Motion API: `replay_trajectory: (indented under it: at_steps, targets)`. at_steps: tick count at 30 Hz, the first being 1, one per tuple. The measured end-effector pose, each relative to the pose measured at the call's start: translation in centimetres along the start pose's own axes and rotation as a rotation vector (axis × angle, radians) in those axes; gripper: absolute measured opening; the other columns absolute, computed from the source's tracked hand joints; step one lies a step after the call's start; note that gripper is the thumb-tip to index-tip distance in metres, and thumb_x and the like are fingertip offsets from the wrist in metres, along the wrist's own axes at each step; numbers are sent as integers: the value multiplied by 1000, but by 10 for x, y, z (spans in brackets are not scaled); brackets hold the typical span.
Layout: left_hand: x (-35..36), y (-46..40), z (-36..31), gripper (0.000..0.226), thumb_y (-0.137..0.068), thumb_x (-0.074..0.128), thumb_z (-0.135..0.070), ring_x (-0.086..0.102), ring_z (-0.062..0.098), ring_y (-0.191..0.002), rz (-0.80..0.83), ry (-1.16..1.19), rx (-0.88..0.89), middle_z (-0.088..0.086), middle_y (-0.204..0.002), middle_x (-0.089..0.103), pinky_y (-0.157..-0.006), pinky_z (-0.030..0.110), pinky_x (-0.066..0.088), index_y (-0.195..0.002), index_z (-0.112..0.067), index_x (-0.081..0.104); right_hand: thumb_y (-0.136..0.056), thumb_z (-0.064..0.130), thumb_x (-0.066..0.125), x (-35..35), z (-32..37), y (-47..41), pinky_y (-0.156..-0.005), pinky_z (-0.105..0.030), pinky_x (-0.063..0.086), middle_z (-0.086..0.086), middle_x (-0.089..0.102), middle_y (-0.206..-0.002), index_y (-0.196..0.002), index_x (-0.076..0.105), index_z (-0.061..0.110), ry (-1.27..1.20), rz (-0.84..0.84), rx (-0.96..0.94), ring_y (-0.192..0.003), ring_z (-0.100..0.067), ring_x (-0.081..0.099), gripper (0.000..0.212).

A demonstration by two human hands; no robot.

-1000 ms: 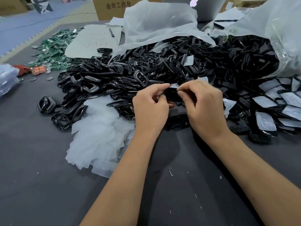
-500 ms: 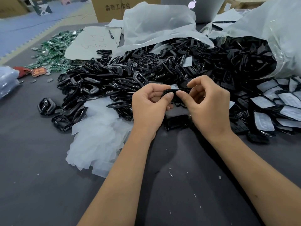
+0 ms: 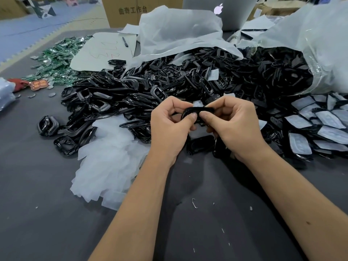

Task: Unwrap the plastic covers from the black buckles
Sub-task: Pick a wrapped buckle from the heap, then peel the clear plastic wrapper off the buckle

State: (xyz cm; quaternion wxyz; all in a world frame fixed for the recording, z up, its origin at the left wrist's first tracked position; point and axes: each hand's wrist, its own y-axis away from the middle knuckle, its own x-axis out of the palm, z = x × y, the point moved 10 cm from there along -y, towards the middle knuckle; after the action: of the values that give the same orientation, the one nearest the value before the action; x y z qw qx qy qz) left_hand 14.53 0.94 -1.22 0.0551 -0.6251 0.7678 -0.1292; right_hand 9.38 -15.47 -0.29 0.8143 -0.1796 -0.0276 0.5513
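Note:
Both hands hold one black buckle (image 3: 195, 110) just above the dark table, in front of a big heap of black buckles (image 3: 169, 87). My left hand (image 3: 169, 127) pinches its left end with thumb and fingers. My right hand (image 3: 235, 125) pinches the right side, thumb tip beside the left thumb. A bit of clear plastic cover (image 3: 197, 104) sticks up behind the buckle. Bare buckles lie on the table under the hands (image 3: 201, 143).
A pile of removed clear plastic covers (image 3: 109, 157) lies left of my left forearm. Wrapped buckles (image 3: 320, 125) lie at the right, below a big plastic bag (image 3: 310, 53) spilling buckles. Green parts (image 3: 56, 61), a cardboard box (image 3: 139, 10) and a laptop (image 3: 220, 12) sit behind.
The hands have lifted the buckle slightly and turned it, the thumbs coming together on its front edge. The piles have not moved.

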Motion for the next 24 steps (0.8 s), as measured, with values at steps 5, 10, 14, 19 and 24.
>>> replay_trajectory:
  at_steps: [5,10,14,19,24]
  targets:
    - [-1,-1,-2,23,-85,76,6,61,9,-52,2,-11,19,6,-79,71,-51,18,48,-84,-13,64,-86,18,85,-2,12,2,-50,-25,52,0,71,-63,-84,71,18,154,-21,-42,-52,-16,70,14]
    - [-5,-3,-11,24,-85,75,10,61,11,-49,-19,-57,41,2,-77,69,-50,23,50,-82,-11,64,-84,26,87,-8,21,7,-55,-24,50,3,70,-62,-95,66,16,255,-118,-103,-52,-10,69,26]
    - [-27,-13,-40,21,-86,74,8,60,13,-49,-109,-14,92,2,-72,65,-50,25,48,-86,-10,63,-87,30,85,7,50,19,-63,-29,51,7,67,-70,-96,63,13,453,-105,-327,-61,-10,62,29]
    - [-62,-20,-51,20,-92,68,9,53,10,-48,-139,241,8,-5,-62,57,-55,21,45,-88,-8,59,-91,41,79,100,58,60,-83,-39,55,2,67,-105,-117,73,14,614,510,-516,-95,-19,63,39]
    - [-66,-19,-40,22,-95,63,11,47,10,-47,-169,404,-92,4,-68,42,-57,18,48,-85,-8,57,-94,52,66,137,49,78,-86,-44,55,4,53,-134,-138,59,28,778,665,-477,-123,-20,50,50]
